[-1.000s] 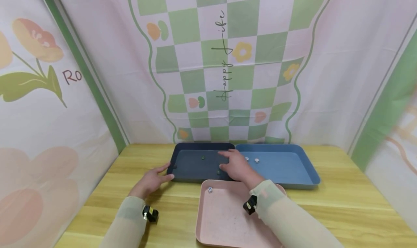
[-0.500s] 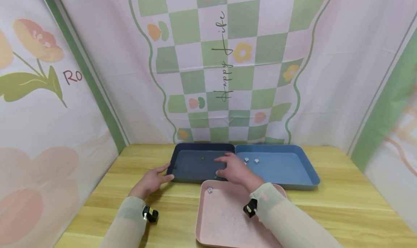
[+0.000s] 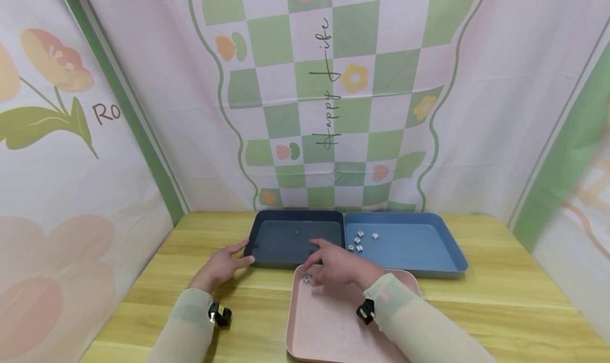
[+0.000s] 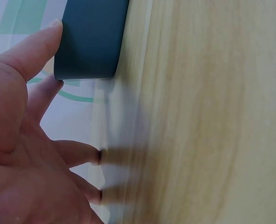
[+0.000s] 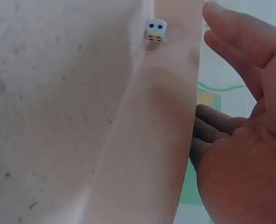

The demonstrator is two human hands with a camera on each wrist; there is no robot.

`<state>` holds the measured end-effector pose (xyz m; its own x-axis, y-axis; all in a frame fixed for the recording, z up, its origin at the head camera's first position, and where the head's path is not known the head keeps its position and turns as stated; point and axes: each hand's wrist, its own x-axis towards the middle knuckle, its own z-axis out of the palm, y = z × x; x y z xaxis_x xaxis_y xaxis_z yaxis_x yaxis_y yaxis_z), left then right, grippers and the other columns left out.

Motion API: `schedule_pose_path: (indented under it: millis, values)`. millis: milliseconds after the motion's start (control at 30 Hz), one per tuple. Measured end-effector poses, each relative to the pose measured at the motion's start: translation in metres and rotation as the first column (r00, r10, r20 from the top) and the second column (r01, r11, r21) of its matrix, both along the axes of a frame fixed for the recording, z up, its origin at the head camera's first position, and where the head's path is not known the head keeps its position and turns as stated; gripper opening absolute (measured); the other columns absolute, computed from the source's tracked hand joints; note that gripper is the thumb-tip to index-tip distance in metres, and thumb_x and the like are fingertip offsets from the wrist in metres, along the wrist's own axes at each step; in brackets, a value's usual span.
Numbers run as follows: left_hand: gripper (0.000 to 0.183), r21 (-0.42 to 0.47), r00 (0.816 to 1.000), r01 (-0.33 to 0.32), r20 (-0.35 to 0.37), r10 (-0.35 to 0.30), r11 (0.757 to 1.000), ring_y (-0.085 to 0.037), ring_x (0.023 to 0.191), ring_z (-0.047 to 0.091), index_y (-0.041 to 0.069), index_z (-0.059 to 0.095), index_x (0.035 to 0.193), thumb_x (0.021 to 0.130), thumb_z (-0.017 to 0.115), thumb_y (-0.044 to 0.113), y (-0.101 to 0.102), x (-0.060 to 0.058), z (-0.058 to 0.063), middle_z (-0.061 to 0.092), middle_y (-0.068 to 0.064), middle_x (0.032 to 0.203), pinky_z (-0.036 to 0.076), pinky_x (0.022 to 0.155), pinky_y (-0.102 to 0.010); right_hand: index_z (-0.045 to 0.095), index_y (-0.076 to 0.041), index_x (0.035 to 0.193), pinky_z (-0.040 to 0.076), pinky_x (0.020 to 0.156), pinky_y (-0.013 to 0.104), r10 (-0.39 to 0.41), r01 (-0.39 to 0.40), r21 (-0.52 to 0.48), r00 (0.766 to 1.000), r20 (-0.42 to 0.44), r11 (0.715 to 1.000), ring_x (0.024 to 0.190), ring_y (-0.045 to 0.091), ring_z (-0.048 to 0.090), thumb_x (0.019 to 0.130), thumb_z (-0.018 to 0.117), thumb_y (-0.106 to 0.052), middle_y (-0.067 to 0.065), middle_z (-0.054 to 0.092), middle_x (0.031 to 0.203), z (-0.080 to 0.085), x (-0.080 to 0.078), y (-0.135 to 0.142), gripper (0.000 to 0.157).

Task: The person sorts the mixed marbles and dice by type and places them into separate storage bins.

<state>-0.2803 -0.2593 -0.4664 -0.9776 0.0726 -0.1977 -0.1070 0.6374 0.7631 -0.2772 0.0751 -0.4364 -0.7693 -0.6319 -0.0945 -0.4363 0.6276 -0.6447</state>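
A white die (image 3: 307,279) lies in the far left corner of the pink tray (image 3: 292,320); the right wrist view shows blue and red pips on it. Just above this corner hovers my right hand (image 3: 335,265), thumb and forefinger apart, nothing between them. My left hand (image 3: 221,267) touches the left end of the dark tray (image 3: 281,263) with spread fingers. In the left wrist view its thumb rests on the rim of that tray and its forefinger reaches the corner. A small green piece (image 3: 297,232) and a dark piece (image 3: 256,245) lie inside the dark tray.
The blue tray (image 3: 405,249) stands against the right side of the dark one. Several white dice (image 3: 359,249) are gathered at its left end, with another die (image 3: 375,236) a little apart. A patterned curtain (image 3: 355,140) hangs behind the wooden table (image 3: 505,299).
My right hand has moved from over the dark tray toward the near side, to the pink tray's die. More dice now show in the blue tray. My left hand has stayed put.
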Motion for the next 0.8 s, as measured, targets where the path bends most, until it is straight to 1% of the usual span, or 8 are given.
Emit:
schedule_pose_path:
  millis: [67, 100, 233, 333, 367, 467, 600, 800]
  values:
    - [0.068, 0.0, 1.0, 0.0, -0.002, 0.0, 1.0, -0.05, 0.141, 0.024, 0.034, 0.04, 0.153, 0.093, 0.069, 0.047, 0.0, 0.0, 0.0, 0.03, -0.021, 0.157, 0.02, 0.109, -0.067, 0.078, -0.028, 0.108, 0.044, 0.101, 0.049, 0.02, -0.019, 0.024, 0.999, -0.044, 1.0, 0.143, 0.041, 0.027, 0.083, 0.08, -0.017, 0.02, 0.02, 0.161, -0.003, -0.001, -0.001, 0.027]
    - [0.068, 0.0, 1.0, 0.001, -0.003, -0.001, 1.0, -0.05, 0.141, 0.024, 0.033, 0.04, 0.153, 0.093, 0.069, 0.047, 0.0, 0.0, 0.0, 0.03, -0.021, 0.157, 0.02, 0.109, -0.067, 0.078, -0.027, 0.109, 0.043, 0.103, 0.049, 0.036, -0.034, 0.039, 0.997, -0.069, 0.999, 0.143, 0.041, 0.027, 0.084, 0.079, -0.015, 0.018, 0.027, 0.159, -0.004, -0.001, -0.002, 0.028]
    - [0.068, 0.0, 1.0, 0.001, -0.003, -0.001, 1.0, -0.05, 0.141, 0.023, 0.033, 0.04, 0.154, 0.093, 0.069, 0.047, 0.0, -0.001, 0.0, 0.03, -0.021, 0.157, 0.02, 0.109, -0.067, 0.077, -0.018, 0.113, 0.032, 0.112, 0.051, 0.17, -0.134, 0.149, 0.952, -0.256, 0.98, 0.142, 0.041, 0.03, 0.086, 0.075, -0.014, 0.001, 0.063, 0.132, -0.011, -0.001, -0.005, 0.028]
    - [0.068, -0.001, 1.0, 0.002, 0.0, -0.002, 1.0, -0.05, 0.141, 0.023, 0.033, 0.04, 0.154, 0.093, 0.068, 0.046, 0.0, -0.001, -0.001, 0.03, -0.021, 0.157, 0.02, 0.109, -0.067, 0.077, -0.015, 0.11, 0.026, 0.114, 0.053, 0.197, -0.139, 0.193, 0.926, -0.321, 0.971, 0.142, 0.042, 0.03, 0.086, 0.073, -0.014, -0.006, 0.072, 0.113, -0.013, 0.002, -0.007, 0.025]
    - [0.068, 0.0, 1.0, 0.002, 0.002, -0.002, 1.0, -0.049, 0.141, 0.023, 0.033, 0.04, 0.154, 0.093, 0.068, 0.046, 0.0, -0.001, -0.001, 0.03, -0.02, 0.157, 0.02, 0.11, -0.067, 0.078, -0.015, 0.108, 0.026, 0.114, 0.053, 0.165, -0.113, 0.182, 0.939, -0.302, 0.977, 0.142, 0.043, 0.028, 0.085, 0.074, -0.014, -0.002, 0.07, 0.117, -0.013, 0.004, -0.007, 0.023]
    - [0.068, -0.005, 1.0, 0.004, 0.003, -0.004, 1.0, -0.049, 0.141, 0.023, 0.034, 0.04, 0.154, 0.093, 0.068, 0.047, -0.001, -0.001, -0.003, 0.03, -0.02, 0.158, 0.019, 0.109, -0.068, 0.077, -0.016, 0.102, 0.026, 0.114, 0.054, 0.124, -0.076, 0.175, 0.952, -0.279, 0.982, 0.143, 0.042, 0.027, 0.083, 0.076, -0.012, 0.005, 0.069, 0.121, -0.011, 0.006, -0.008, 0.019]
    - [0.069, -0.006, 1.0, 0.005, -0.001, -0.005, 1.0, -0.049, 0.141, 0.023, 0.034, 0.04, 0.154, 0.093, 0.068, 0.047, -0.001, -0.002, -0.003, 0.03, -0.02, 0.157, 0.019, 0.11, -0.067, 0.077, -0.017, 0.102, 0.024, 0.115, 0.054, 0.112, -0.061, 0.188, 0.956, -0.271, 0.98, 0.144, 0.04, 0.027, 0.081, 0.077, -0.012, 0.004, 0.069, 0.122, -0.011, 0.007, -0.008, 0.021]
    - [0.068, 0.001, 1.0, 0.006, -0.007, -0.006, 1.0, -0.05, 0.141, 0.024, 0.032, 0.041, 0.153, 0.093, 0.069, 0.046, -0.001, -0.003, -0.003, 0.03, -0.021, 0.157, 0.02, 0.11, -0.067, 0.075, -0.022, 0.084, 0.028, 0.113, 0.053, 0.121, -0.069, 0.204, 0.961, -0.249, 0.976, 0.143, 0.041, 0.027, 0.079, 0.081, -0.014, 0.013, 0.062, 0.133, -0.012, 0.008, -0.006, 0.011]
